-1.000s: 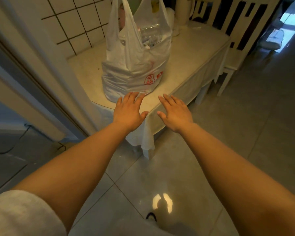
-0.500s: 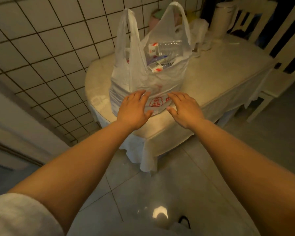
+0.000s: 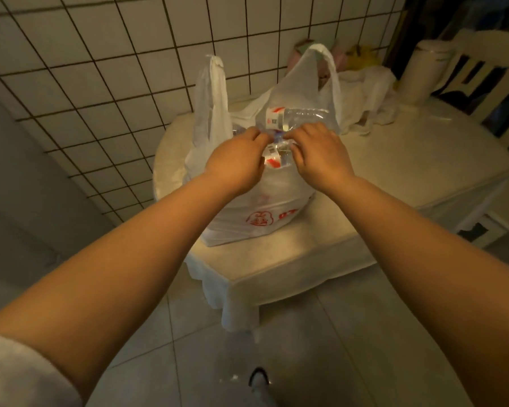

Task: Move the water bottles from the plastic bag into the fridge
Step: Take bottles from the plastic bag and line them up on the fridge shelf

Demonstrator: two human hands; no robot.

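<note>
A pale counter (image 3: pixel 394 183) with rounded corners stands against the tiled wall, draped in a light cloth. On it sits a white plastic bag (image 3: pixel 256 207) with red print near the front corner. Behind lie a crumpled white cloth (image 3: pixel 368 95) and 1 upright cream canister (image 3: pixel 420 71).

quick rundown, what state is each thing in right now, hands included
white plastic bag: upright on the table, mouth open, handles sticking up
clear plastic water bottle with red and white label: lying on its side at the top of the bag
left hand: fingers curled at the bag's mouth; grip on a bottle not clear
right hand: same, curled at the mouth
cream table: bears the bag
</note>
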